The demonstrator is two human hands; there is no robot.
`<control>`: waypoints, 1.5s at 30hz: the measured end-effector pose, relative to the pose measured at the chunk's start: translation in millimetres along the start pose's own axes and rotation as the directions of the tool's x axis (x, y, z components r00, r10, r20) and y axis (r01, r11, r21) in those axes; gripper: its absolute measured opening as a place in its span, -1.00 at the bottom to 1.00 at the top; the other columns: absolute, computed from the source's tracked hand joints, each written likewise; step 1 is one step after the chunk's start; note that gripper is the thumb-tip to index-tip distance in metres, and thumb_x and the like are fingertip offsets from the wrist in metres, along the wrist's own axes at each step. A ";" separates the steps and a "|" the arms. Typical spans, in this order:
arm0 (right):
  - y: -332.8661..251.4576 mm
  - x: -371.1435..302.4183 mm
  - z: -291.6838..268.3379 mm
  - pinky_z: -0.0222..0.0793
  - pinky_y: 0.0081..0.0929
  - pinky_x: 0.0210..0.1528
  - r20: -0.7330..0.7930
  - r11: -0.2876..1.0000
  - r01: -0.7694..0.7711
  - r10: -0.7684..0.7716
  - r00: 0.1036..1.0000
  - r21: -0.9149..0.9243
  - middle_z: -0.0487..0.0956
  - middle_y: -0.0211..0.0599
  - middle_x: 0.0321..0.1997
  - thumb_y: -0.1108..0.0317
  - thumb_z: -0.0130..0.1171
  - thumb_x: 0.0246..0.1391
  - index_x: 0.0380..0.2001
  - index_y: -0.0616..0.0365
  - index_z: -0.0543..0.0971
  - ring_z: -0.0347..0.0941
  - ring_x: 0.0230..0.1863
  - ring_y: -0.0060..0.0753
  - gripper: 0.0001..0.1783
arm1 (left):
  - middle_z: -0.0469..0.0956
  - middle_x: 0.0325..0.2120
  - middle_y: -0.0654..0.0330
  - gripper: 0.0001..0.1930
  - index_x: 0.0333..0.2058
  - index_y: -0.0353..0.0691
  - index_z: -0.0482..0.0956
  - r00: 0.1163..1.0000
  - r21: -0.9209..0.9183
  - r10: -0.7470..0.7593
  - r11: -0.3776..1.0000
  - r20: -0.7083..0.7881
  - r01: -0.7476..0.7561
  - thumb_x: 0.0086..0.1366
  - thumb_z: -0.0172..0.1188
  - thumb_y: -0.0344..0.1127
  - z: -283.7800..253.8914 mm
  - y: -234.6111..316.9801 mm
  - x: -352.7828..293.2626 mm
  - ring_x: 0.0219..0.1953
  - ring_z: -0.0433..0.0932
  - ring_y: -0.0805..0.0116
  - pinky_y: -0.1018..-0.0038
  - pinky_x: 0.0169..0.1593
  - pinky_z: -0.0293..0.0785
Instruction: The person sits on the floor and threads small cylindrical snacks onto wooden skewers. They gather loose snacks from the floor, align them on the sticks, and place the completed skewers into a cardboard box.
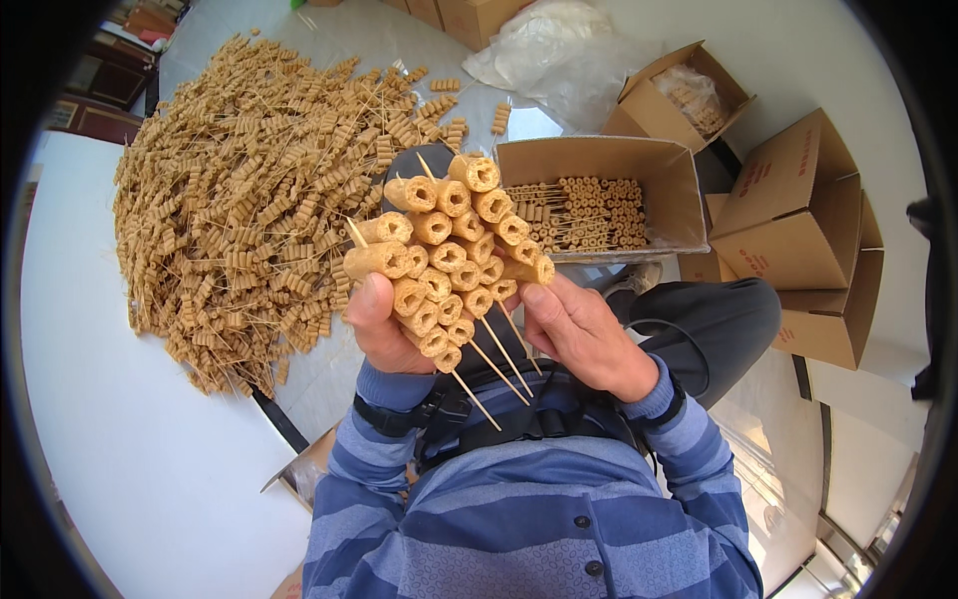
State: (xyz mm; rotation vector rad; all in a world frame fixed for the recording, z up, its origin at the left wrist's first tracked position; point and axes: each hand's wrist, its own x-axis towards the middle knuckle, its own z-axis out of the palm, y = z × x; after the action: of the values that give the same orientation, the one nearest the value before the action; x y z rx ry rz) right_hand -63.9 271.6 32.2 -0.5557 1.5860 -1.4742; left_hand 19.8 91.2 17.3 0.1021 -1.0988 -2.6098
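Observation:
Between my two hands is a bundle of skewers, each threaded with golden-brown hollow rolls whose open ends face up toward me. Bare stick ends point down toward my lap, and a few pointed tips poke out at the far side. My left hand wraps the bundle's left side, its thumb on an outer roll. On the right side, my right hand grips the bundle with thumb and fingers; some of its fingers are hidden behind the rolls. Just beyond, an open cardboard box holds rows of similar skewers.
A large heap of skewered rolls spreads over the floor at the left. Several open cartons stand at the right, one box with a plastic bag inside. Crumpled clear plastic lies at the back. A white board borders the left.

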 end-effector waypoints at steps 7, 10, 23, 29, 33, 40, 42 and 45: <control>-0.8 10.7 -5.2 0.22 -0.57 -0.43 0.117 0.999 -0.050 0.050 0.992 -0.005 0.31 -0.50 -0.57 -0.04 -0.24 0.49 -0.08 0.15 0.47 0.21 -0.52 -0.64 -0.52 | 0.14 0.35 -0.27 0.12 0.42 -0.39 -0.07 0.996 -0.009 -0.043 0.999 0.078 0.043 0.21 0.04 0.44 1.6 -0.8 13.4 0.36 0.23 -0.24 -0.02 0.39 0.23; 2.5 13.9 -5.5 0.23 -0.54 -0.43 0.164 0.997 -0.072 0.068 0.984 0.020 0.31 -0.50 -0.60 -0.06 -0.24 0.49 -0.10 0.15 0.48 0.21 -0.53 -0.63 -0.50 | 0.16 0.33 -0.28 0.14 0.42 -0.41 -0.07 0.986 -0.014 -0.071 0.997 0.152 0.074 0.19 0.04 0.46 -3.4 1.0 16.7 0.34 0.25 -0.25 -0.02 0.38 0.25; -41.0 20.7 -10.7 0.09 -0.16 0.45 -0.038 0.782 0.302 -0.383 0.923 -0.545 0.17 0.05 0.43 -0.16 0.67 -0.39 0.44 0.34 -0.03 0.13 0.46 -0.06 0.50 | 0.20 0.33 -0.19 0.28 0.40 -0.46 -0.04 1.000 0.212 -0.008 0.977 -0.012 0.010 0.06 0.04 0.60 -1.3 12.7 19.0 0.33 0.30 -0.13 0.07 0.37 0.27; -42.9 36.3 18.6 -0.02 -0.13 0.49 -0.056 0.769 0.390 -0.480 0.875 -0.507 0.10 0.28 0.41 -0.19 0.66 -0.41 0.42 0.49 -0.16 0.04 0.48 0.14 0.61 | 0.22 0.33 -0.05 0.14 0.40 -0.33 0.04 0.992 0.014 -0.064 0.998 -0.104 0.066 -0.02 0.39 0.15 16.5 10.8 15.9 0.35 0.27 0.01 0.16 0.41 0.19; -45.0 43.5 20.6 0.13 -0.13 0.42 -0.090 0.740 0.405 -0.527 0.845 -0.537 0.19 0.26 0.32 0.11 0.60 -0.24 0.37 0.49 -0.08 0.18 0.38 0.14 0.33 | 0.26 0.28 -0.02 0.11 0.39 -0.29 0.05 0.994 0.048 -0.020 0.999 -0.103 0.025 -0.06 0.38 0.08 20.9 8.0 22.9 0.31 0.30 0.05 0.20 0.38 0.22; -43.8 49.7 17.0 0.19 -0.15 0.37 -0.143 0.756 0.416 -0.549 0.824 -0.505 0.28 0.24 0.20 0.18 0.54 -0.23 0.30 0.48 0.02 0.28 0.28 0.09 0.18 | 0.28 0.25 -0.02 0.11 0.38 -0.27 0.04 0.998 0.047 -0.042 0.998 -0.049 0.044 -0.07 0.40 0.08 21.9 4.8 35.9 0.29 0.33 0.06 0.19 0.36 0.25; -40.5 54.4 9.9 0.19 -0.17 0.37 -0.124 0.727 0.450 -0.585 0.802 -0.519 0.29 0.22 0.20 0.19 0.54 -0.24 0.29 0.47 0.02 0.29 0.28 0.07 0.18 | 0.28 0.25 -0.02 0.10 0.38 -0.27 0.04 0.998 0.085 -0.059 0.995 -0.014 0.060 -0.06 0.40 0.08 18.9 5.5 40.8 0.28 0.33 0.06 0.20 0.35 0.26; -36.0 61.7 -3.4 0.18 -0.20 0.38 -0.103 0.742 0.513 -0.606 0.789 -0.432 0.29 0.17 0.19 0.21 0.53 -0.25 0.30 0.43 0.01 0.28 0.28 0.01 0.17 | 0.28 0.24 -0.02 0.10 0.38 -0.27 0.03 0.998 0.174 -0.063 0.983 0.002 0.062 -0.04 0.40 0.08 15.4 4.6 47.5 0.29 0.32 0.08 0.20 0.34 0.26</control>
State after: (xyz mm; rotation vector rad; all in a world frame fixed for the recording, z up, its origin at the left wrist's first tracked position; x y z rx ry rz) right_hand -107.0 216.9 48.0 -1.2198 2.0323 -1.7184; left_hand -27.0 84.1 33.8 0.1680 -1.3452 -2.5653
